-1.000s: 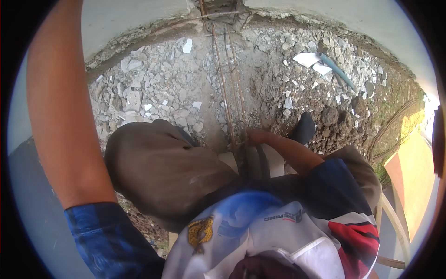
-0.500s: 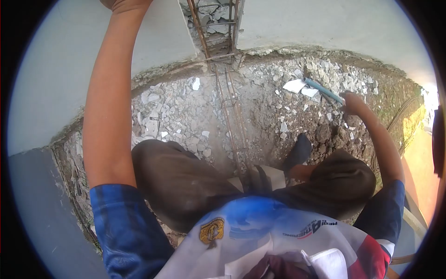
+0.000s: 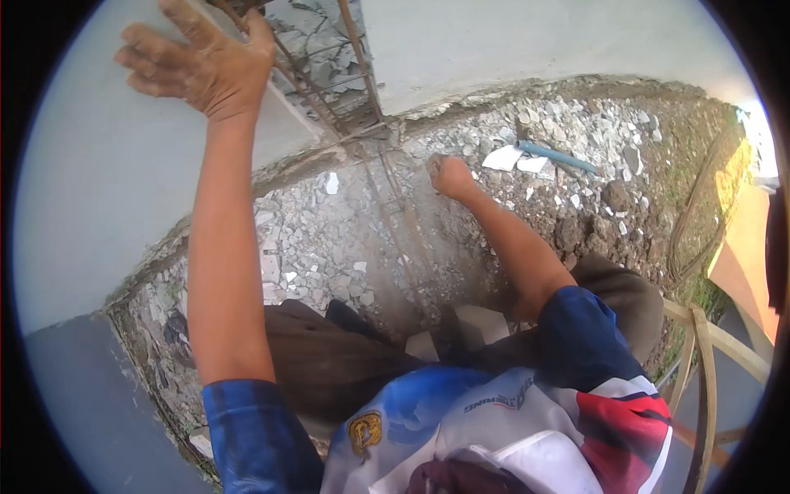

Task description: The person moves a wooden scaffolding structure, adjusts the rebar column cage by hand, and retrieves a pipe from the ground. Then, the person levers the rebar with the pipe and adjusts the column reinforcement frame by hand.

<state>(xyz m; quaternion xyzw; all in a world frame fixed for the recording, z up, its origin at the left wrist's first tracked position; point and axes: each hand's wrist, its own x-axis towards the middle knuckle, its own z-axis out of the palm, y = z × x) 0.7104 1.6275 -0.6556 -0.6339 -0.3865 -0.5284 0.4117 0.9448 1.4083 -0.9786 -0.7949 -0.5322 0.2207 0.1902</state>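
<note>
My left hand (image 3: pixel 202 70) lies with its fingers spread on the pale wall (image 3: pixel 123 181), beside an upright slot. Inside the slot, rusty rebar (image 3: pixel 352 41) shows in front of broken masonry. My right hand (image 3: pixel 453 177) is closed, above the rubble just below the slot's foot; what its fingers hold, if anything, I cannot make out. To its right a blue-grey pipe (image 3: pixel 558 156) rests on the rubble, apart from the hand, beside white flat fragments (image 3: pixel 502 157). Long rebar rods (image 3: pixel 387 214) run along the ground from the slot towards my body.
Crushed rubble (image 3: pixel 317 239) covers the ground, with dark soil clods (image 3: pixel 576 235) to the right. A pale block (image 3: pixel 481 323) is between my legs. Curved wooden strips (image 3: pixel 702 387) stand at lower right, near an orange panel (image 3: pixel 745 255). A grey wall (image 3: pixel 90 395) is at lower left.
My right hand has left the pipe's near end and moved left towards the slot's foot. The pipe lies on the rubble. The view has shifted, bringing my whole left hand into sight.
</note>
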